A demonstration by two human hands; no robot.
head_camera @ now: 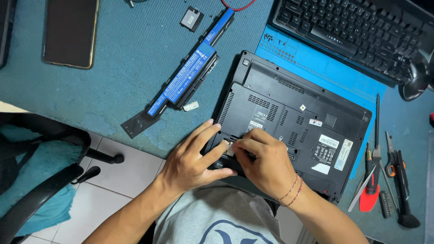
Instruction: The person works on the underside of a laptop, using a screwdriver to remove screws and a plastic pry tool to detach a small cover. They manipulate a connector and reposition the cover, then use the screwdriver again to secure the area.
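A black laptop [294, 113] lies upside down on the blue-green desk, its battery bay empty along the far edge. My left hand [192, 158] rests on the laptop's near left corner, fingers spread flat against the case. My right hand [264, 162], with a red string bracelet at the wrist, is closed beside it, fingertips pinching something small at an opening in the laptop's underside; what it pinches is hidden. The removed battery [192, 72], long with a blue label, lies on the desk to the left of the laptop.
A phone [70, 31] lies face down at the far left. A black keyboard [357, 31] and mouse [416, 79] sit at the far right. Tweezers, a red-handled screwdriver [370, 180] and pliers lie right of the laptop. A small black part [191, 18] lies above the battery. A chair stands left.
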